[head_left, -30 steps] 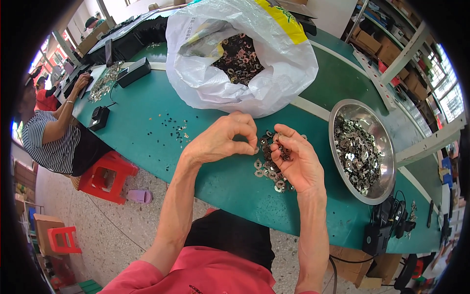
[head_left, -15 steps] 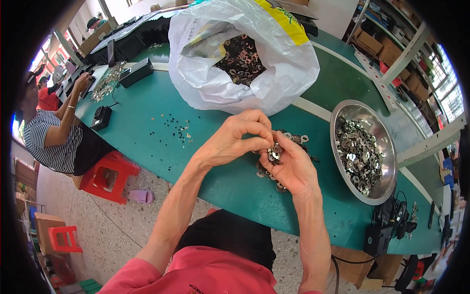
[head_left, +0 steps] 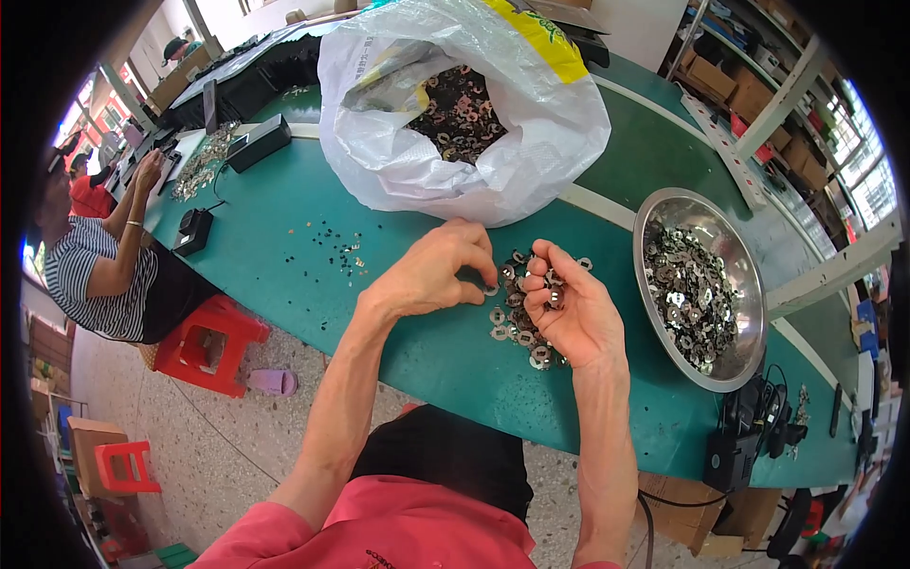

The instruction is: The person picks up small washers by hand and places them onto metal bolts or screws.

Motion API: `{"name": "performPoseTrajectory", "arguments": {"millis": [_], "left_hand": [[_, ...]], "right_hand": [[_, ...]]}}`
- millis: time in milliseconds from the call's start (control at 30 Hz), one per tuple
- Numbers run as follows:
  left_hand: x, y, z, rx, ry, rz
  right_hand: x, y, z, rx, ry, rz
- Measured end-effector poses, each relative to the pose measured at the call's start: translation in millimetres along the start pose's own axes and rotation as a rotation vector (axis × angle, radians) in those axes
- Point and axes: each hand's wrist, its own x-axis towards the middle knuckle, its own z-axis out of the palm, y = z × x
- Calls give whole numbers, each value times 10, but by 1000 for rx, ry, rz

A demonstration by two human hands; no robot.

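Note:
Fingers bent and thumb drawn in, my left hand [head_left: 438,269] pinches a small ring-like metal part [head_left: 491,290] at the left edge of a loose pile of such parts [head_left: 519,334] on the green table. My right hand [head_left: 586,318] is palm up over the pile, its fingers curled around several small metal parts [head_left: 554,298]. Most of what it holds is hidden by the fingers. Past my hands stands an open white woven bag [head_left: 559,152] with many dark and coppery metal parts inside. A steel bowl [head_left: 749,327] full of similar shiny parts rests to the right.
Small black and coppery bits [head_left: 346,248] are scattered on the table [head_left: 275,204] to the left. A black box [head_left: 258,144] and a smaller black device [head_left: 194,230] stand beyond them. Black adapters with cables [head_left: 735,455] lie at the right front edge. A co-worker [head_left: 95,266] sits at far left.
My hands have come apart. The left moved left and down to the pile's edge, while the right curled its fingers around the metal parts. The whole view shifted slightly.

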Motion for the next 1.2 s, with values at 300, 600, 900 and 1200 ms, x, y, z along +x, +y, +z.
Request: {"name": "performPoseTrajectory", "arguments": {"millis": [300, 600, 900, 1200], "left_hand": [[30, -17, -19, -38, 4, -41], [56, 165, -1, -462, 147, -39], [55, 203, -2, -497, 242, -26], [-9, 43, 114, 23, -26, 53]], "right_hand": [[-24, 38, 31, -109, 44, -69], [-48, 116, 107, -233, -1, -64], [-22, 56, 36, -230, 43, -84], [-22, -4, 59, -176, 93, -127]]}}
